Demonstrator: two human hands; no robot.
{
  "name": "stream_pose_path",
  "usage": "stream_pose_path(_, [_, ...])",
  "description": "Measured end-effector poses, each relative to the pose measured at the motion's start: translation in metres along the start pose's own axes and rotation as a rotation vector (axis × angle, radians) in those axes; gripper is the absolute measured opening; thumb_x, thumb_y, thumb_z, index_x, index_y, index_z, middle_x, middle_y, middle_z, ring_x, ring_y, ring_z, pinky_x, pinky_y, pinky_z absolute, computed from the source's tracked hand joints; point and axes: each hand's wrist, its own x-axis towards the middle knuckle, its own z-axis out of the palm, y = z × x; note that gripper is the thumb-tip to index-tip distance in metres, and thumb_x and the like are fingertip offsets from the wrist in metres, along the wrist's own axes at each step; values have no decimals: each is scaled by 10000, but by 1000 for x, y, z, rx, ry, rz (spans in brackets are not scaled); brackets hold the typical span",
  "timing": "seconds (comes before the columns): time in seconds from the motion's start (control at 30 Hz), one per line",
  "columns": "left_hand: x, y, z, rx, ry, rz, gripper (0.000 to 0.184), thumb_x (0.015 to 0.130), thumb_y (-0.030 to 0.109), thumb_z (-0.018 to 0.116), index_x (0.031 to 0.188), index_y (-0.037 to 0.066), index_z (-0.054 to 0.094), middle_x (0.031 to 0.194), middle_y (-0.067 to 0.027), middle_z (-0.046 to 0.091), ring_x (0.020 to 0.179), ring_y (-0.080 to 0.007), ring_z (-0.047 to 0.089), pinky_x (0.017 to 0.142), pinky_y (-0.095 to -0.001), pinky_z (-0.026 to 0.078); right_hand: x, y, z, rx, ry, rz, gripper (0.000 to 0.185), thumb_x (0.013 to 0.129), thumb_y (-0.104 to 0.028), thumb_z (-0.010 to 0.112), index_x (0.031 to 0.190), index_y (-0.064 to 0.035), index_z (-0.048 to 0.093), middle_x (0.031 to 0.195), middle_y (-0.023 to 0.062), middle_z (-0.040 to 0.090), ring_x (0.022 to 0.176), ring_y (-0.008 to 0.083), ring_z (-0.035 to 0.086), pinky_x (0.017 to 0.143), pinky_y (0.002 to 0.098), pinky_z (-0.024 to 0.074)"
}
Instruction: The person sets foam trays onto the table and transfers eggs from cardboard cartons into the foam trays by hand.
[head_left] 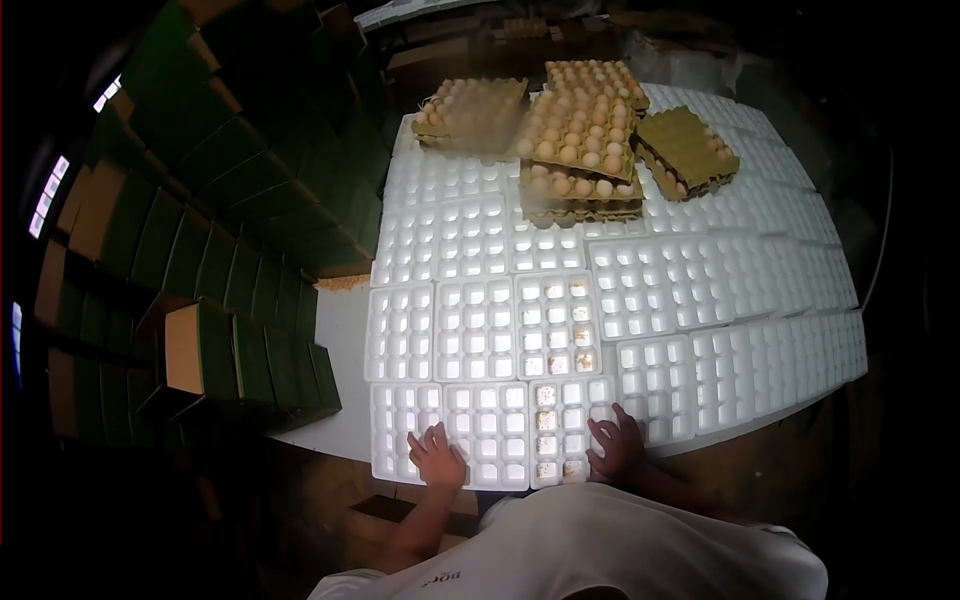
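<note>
My left hand [438, 460] rests with its fingers apart on a white foam egg tray [403, 395] at the front left of the table. My right hand [618, 445] lies at the right side of another white egg tray [572, 383], its thumb and fingers spread. Brown bits sit in several cups of that tray and of the tray behind it [556, 282]. Neither hand holds anything that I can see. At the back, eggs [580, 130] fill stacked pulp trays [580, 215].
Rows of white egg trays [480, 285] cover most of the table. A pulp tray [680, 145] lies over eggs at the back right. Green and brown cardboard boxes [220, 350] are stacked on the left, beside a bare strip of tabletop [342, 345].
</note>
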Motion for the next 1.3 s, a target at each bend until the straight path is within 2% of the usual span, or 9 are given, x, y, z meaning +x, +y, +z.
stream_pose_path(0.37, [-3,-1,-5,-164,146,37,599,918,148,649,1492,71,495,1601,-318,315,1454,-574,260,1163,-691,246,-4,1,6,-9,-44,58,650,724,-266,788,1343,-98,684,1189,102,680,1356,468,477,1047,596,447])
stream_pose_path(0.53, [-5,-37,29,-799,209,-52,647,908,81,583,1485,-139,392,1585,-403,274,1484,-549,254,1216,-626,200,-9,15,17,44,-13,32,561,756,-314,750,1271,-93,714,1167,112,716,1316,474,512,1045,595,436])
stream_pose_path(0.6, [-8,-31,16,-690,301,-24,603,917,62,534,1452,-167,378,1558,-392,286,1450,-543,292,1211,-618,231,-7,13,13,118,2,51,505,791,-346,749,1233,-102,738,1164,107,737,1297,468,534,1055,587,430])
stream_pose_path(0.7, [11,-17,15,-595,577,-68,460,917,96,623,1365,3,580,1310,-203,622,1214,-288,566,1048,-417,474,-1,31,12,159,-66,77,423,839,-394,758,1160,-119,773,1181,101,734,1291,382,569,1085,539,427])
stream_pose_path(0.8, [103,13,-48,-630,406,172,534,931,61,557,1424,-115,452,1473,-343,426,1408,-505,391,1194,-591,292,52,59,-8,295,182,211,435,823,-201,776,1239,-88,723,1322,141,666,1302,360,567,1091,478,451])
stream_pose_path(0.93, [317,102,-96,-942,236,319,497,1048,157,582,1498,-26,478,1489,-198,539,1378,-303,524,1187,-420,376,203,180,-62,569,445,501,546,938,-104,673,1460,-22,538,1472,187,556,1358,339,525,1153,451,401])
stream_pose_path(1.07, [538,230,-144,-1432,-151,197,869,1052,656,477,1631,29,312,1581,-163,479,1431,-289,487,1204,-441,336,385,318,-90,972,464,692,768,1063,-492,531,1602,21,340,1619,199,425,1483,297,419,1217,382,317])
stream_pose_path(1.23, [688,321,-131,-1417,-510,337,946,1013,770,403,1593,23,383,1541,-138,537,1426,-277,482,1196,-398,326,494,341,-100,1338,335,630,952,1014,-697,502,1625,10,318,1643,185,413,1504,310,395,1220,379,310])
stream_pose_path(1.3, [705,329,-98,-1500,-525,434,929,1018,766,379,1544,6,469,1531,-131,553,1398,-279,521,1182,-386,376,511,355,-66,1022,350,673,936,995,-694,519,1623,-21,351,1671,190,379,1547,343,345,1242,397,288])
